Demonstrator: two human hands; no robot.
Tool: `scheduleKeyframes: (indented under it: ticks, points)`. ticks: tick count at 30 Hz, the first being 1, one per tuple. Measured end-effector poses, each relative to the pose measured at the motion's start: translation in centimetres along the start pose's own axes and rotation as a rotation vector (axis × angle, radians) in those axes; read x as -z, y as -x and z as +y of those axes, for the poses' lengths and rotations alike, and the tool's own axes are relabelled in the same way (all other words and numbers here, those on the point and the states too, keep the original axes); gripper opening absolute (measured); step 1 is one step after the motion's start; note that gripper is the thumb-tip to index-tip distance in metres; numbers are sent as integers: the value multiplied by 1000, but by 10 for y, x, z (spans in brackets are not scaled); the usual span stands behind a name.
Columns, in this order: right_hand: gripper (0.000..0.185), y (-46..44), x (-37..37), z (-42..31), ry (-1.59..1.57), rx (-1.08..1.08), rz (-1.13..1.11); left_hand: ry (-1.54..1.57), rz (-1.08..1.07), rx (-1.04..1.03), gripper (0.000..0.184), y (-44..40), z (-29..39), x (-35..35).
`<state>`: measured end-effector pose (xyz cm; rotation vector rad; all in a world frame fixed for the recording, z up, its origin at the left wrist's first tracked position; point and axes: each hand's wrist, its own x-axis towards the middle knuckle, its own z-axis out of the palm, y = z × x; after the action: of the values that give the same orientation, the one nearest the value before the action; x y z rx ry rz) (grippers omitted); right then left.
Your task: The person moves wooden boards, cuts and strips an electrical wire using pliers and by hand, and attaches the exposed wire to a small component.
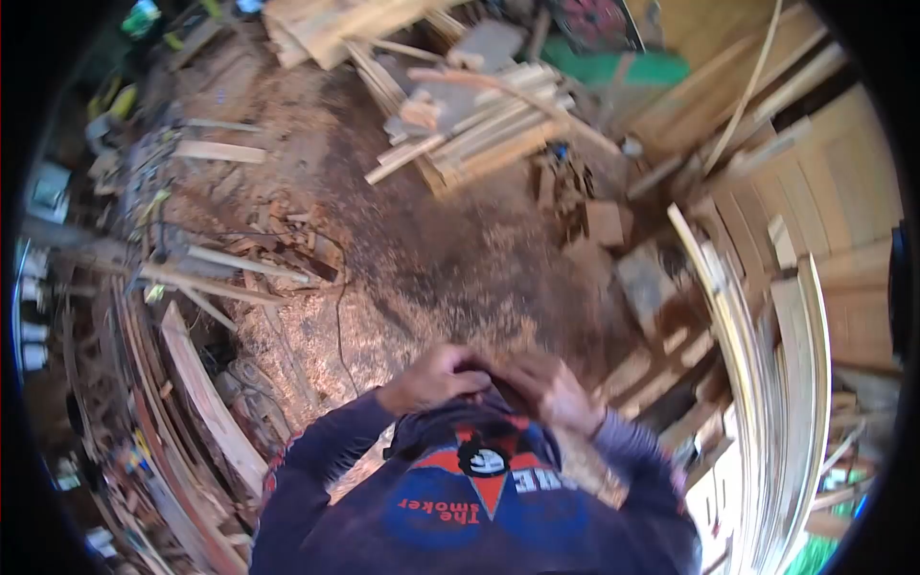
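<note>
Both of my hands are together in front of my body, at the lower end of the dark printed shirt [383, 498] that I wear. Curled fingers of my left hand [436, 379] grip a bunched edge of its dark cloth. Close beside it, my right hand [561, 391] is closed on the same cloth, its fingertips partly blurred and hidden. The fabric is drawn up and out between the two hands. Below them the shirt shows red, white and blue print.
Sawdust and shavings cover the floor [431, 249]. Stacked boards [498, 125] lie ahead. Long planks [767, 355] lean on the right beside wooden panels [815, 182]. More planks [196, 374] stand on the left. A cable [340, 326] runs over the floor.
</note>
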<state>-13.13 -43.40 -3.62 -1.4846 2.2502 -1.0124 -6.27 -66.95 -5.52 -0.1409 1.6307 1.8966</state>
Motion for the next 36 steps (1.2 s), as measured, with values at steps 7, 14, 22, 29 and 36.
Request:
scheduleKeyframes:
  ticks: [7,14,22,29,36]
  points:
    - [24,-191,-15,33,-143,224,-73,183,240,-67,26,19,23,142]
    - [22,-397,-39,100,-333,367,-69,360,383,-152,25,-9,65,317]
    - [21,-636,13,138,-491,282,-150,466,412,-237,25,-43,176,516]
    - [23,-828,14,198,-433,306,-144,644,507,-258,19,-98,231,684]
    - [23,-991,20,243,-306,175,-25,412,517,-218,14,-151,317,867]
